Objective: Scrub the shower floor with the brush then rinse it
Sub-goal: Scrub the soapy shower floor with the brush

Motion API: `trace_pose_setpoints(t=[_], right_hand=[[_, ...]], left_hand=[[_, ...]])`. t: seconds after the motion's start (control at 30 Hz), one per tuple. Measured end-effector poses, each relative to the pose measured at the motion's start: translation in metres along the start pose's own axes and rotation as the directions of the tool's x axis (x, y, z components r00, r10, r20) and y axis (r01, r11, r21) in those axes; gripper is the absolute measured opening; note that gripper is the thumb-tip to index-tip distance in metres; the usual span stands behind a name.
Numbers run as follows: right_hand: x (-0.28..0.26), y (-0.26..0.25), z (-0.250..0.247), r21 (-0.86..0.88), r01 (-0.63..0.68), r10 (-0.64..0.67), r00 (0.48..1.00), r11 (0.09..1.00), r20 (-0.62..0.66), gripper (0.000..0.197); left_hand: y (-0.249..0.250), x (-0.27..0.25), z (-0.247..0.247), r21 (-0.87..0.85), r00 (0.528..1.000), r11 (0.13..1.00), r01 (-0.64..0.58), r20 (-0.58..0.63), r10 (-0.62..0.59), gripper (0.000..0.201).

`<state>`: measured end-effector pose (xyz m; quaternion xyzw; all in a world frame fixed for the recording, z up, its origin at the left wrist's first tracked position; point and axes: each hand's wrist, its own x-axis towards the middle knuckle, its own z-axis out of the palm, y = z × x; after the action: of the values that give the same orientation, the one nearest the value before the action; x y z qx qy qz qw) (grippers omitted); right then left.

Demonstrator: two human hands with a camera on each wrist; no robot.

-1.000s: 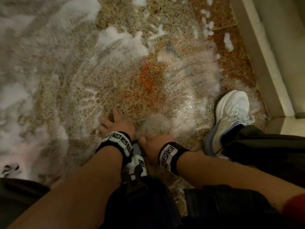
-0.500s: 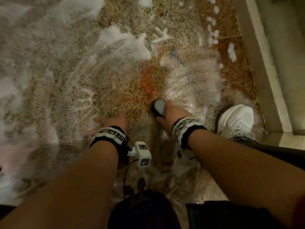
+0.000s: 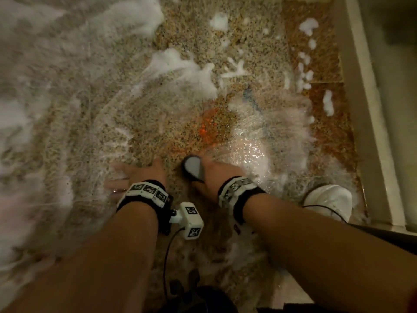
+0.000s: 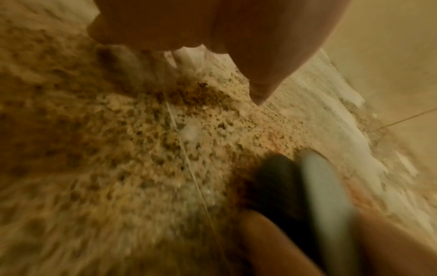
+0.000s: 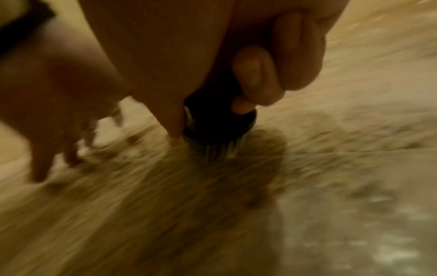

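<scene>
Little has shifted in half a second: right hand [image 3: 216,175] keeps its grip curled round the brush [image 3: 193,166], bristles down at floor centre; left hand [image 3: 137,175] flat, fingers spread, at nine o'clock. Shower floor [image 3: 225,41] is foamy from nine through twelve, so scrubbing is underway and rinsing not begun.

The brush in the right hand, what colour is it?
The brush has a grey top over a black body, gripped by the right hand; the head view shows it best.
</scene>
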<state>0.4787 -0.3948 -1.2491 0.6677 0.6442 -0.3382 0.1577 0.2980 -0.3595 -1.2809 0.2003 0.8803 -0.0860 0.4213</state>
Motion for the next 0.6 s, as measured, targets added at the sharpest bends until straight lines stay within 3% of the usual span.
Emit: trace_pose_setpoints(t=[0.07, 0.1, 0.17, 0.23, 0.3, 0.33, 0.4, 0.47, 0.53, 0.6], right_hand=[[0.015, 0.042, -0.017, 0.045, -0.164, 0.167, 0.983, 0.985, -0.075, 0.076], [0.023, 0.066, -0.029, 0.087, -0.268, 0.277, 0.954, 0.959, -0.113, 0.079], [0.038, 0.1, -0.058, 0.212, -0.434, 0.47, 0.866, 0.876, -0.17, 0.077], [0.051, 0.105, -0.073, 0.274, -0.501, 0.555, 0.813, 0.821, -0.177, 0.075], [0.06, 0.079, -0.068, 0.227, -0.473, 0.515, 0.835, 0.851, -0.193, 0.079], [0.063, 0.06, -0.059, 0.195, -0.402, 0.437, 0.878, 0.895, -0.196, 0.082], [0.061, 0.017, -0.034, 0.081, -0.168, 0.179, 0.969, 0.983, -0.172, 0.087], [0.048, -0.008, -0.021, -0.036, 0.007, -0.009, 0.998, 0.999, -0.06, 0.084], [0.045, 0.005, -0.031, -0.107, 0.04, -0.044, 0.998, 0.993, -0.034, 0.078], [0.055, 0.044, -0.051, -0.047, -0.112, 0.107, 0.99, 0.993, -0.096, 0.077]], left_hand=[[-0.003, 0.042, 0.009, -0.009, 0.998, 0.998, 0.055, 0.016, -0.055, 0.165], [-0.004, 0.043, 0.006, 0.002, 0.996, 0.996, 0.089, 0.017, -0.089, 0.169], [-0.001, 0.012, -0.011, 0.034, 0.995, 0.994, 0.104, 0.007, -0.104, 0.15], [0.0, -0.008, -0.019, 0.024, 0.991, 0.991, 0.135, -0.02, -0.134, 0.13], [0.002, -0.012, -0.017, 0.009, 0.991, 0.992, 0.123, -0.055, -0.122, 0.122], [0.003, -0.007, -0.016, -0.003, 0.991, 0.994, 0.11, -0.07, -0.11, 0.12], [0.007, 0.007, -0.012, -0.041, 0.993, 0.995, 0.094, -0.067, -0.097, 0.129], [0.009, 0.023, -0.009, -0.099, 0.992, 0.989, 0.107, -0.056, -0.113, 0.145], [0.017, 0.015, -0.017, -0.106, 0.991, 0.986, 0.13, -0.011, -0.132, 0.14], [0.024, 0.002, -0.024, -0.151, 0.991, 0.98, 0.127, 0.049, -0.121, 0.126]])
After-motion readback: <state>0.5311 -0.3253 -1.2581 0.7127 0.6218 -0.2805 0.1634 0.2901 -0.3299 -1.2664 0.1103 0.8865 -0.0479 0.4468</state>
